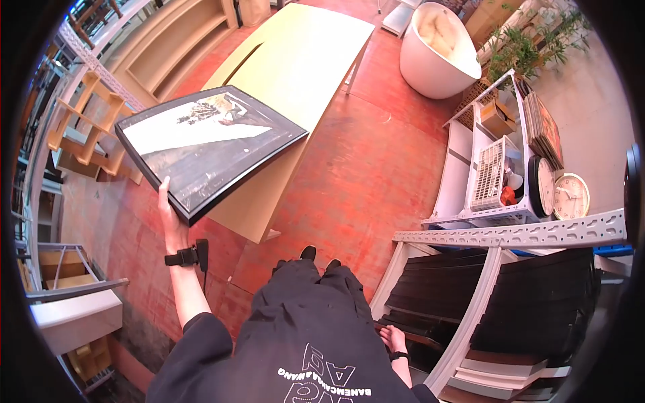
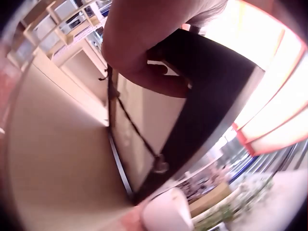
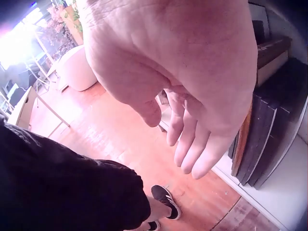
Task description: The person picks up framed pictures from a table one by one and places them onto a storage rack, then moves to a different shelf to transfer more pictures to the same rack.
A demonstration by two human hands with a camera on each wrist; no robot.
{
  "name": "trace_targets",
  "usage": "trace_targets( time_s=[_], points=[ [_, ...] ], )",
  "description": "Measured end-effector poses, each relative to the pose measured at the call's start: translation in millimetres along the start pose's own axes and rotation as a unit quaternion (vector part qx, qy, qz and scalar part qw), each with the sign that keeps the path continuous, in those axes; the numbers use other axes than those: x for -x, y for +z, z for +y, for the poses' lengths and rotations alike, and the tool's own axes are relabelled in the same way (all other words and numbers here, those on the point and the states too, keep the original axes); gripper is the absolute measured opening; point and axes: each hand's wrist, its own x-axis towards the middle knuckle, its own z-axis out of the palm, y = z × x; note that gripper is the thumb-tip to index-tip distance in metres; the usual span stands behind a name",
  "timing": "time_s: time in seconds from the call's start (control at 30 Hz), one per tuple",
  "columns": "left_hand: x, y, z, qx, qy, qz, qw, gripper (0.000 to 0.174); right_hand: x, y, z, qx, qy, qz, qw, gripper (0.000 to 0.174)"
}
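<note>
My left hand (image 1: pixel 173 218) grips a black-framed picture (image 1: pixel 215 160) by its near edge, thumb on the front side. The picture tilts over the pale table (image 1: pixel 312 57), its far part overlapping the tabletop in the head view. The left wrist view shows the picture's back, with fingers curled behind the dark frame (image 2: pixel 211 103) and a hanging cord (image 2: pixel 136 129) strung across. My right hand (image 1: pixel 394 338) hangs low at my side, holding nothing. Its fingers (image 3: pixel 190 144) droop loosely in the right wrist view, beside a row of dark flat panels (image 3: pixel 262 139).
A metal rack (image 1: pixel 524 232) stands at the right, with black flat pieces (image 1: pixel 437 285) on its lower level and a wall clock (image 1: pixel 571 196) above. A white bathtub (image 1: pixel 437 64) sits at the back. Wooden shelving (image 1: pixel 87 127) lines the left. The floor (image 1: pixel 349 181) is red.
</note>
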Motion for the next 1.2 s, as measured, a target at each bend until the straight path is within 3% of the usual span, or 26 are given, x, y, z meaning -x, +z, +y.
trace_targets(
  time_s=[0.1,0.23,0.4,0.47,0.53,0.57,0.63,0.67,0.73,0.87,1.03,1.07,1.2],
  points=[
    [-11.3,30.1,10.4,-0.021,0.049,0.019,0.998,0.040,10.0,5.8,-2.8,-0.002,-0.044,0.006,0.999,0.038],
    [-32.0,33.4,9.6,0.028,0.030,-0.023,0.999,0.037,30.3,9.2,20.4,-0.033,-0.069,0.019,0.997,0.036],
    [-43.2,27.6,6.8,0.049,-0.018,-0.010,0.999,0.034,47.6,11.2,98.5,-0.062,-0.007,0.039,0.997,0.026],
    [-45.8,34.1,-3.6,0.019,0.005,0.054,0.998,0.036,75.6,17.5,104.6,0.055,0.038,0.048,0.997,0.032],
    [-81.5,-2.2,-31.8,-0.010,0.012,0.052,0.999,0.046,61.0,12.5,154.1,-0.007,0.053,0.064,0.997,0.033],
    [-55.5,15.5,-23.7,0.025,-0.026,0.042,0.998,0.042,89.8,21.6,136.4,0.039,0.071,0.070,0.994,0.035],
    [-14.6,33.0,-13.9,0.014,-0.059,0.047,0.997,0.042,73.1,12.7,184.9,-0.061,0.050,0.070,0.994,0.036],
    [-20.5,13.6,-20.7,0.008,-0.072,0.028,0.997,0.041,71.9,13.4,200.6,-0.138,0.036,0.082,0.986,0.036],
    [12.4,25.3,-14.0,-0.032,-0.077,0.057,0.995,0.046,76.2,15.9,214.4,-0.201,0.017,0.072,0.977,0.036],
    [51.9,20.6,-2.1,-0.031,-0.040,-0.028,0.998,0.045,89.3,22.4,240.7,-0.223,0.005,0.076,0.972,0.039],
    [150.4,31.1,21.0,-0.057,-0.085,-0.104,0.989,0.039,102.3,29.1,313.3,-0.232,0.008,0.058,0.971,0.039],
    [125.2,6.6,7.0,-0.068,-0.083,-0.144,0.984,0.040,107.7,29.7,331.5,-0.236,0.014,0.056,0.970,0.039],
    [221.0,27.0,3.5,-0.136,-0.088,-0.195,0.967,0.042,117.9,35.1,400.6,-0.230,0.030,0.059,0.971,0.036]
  ],
)
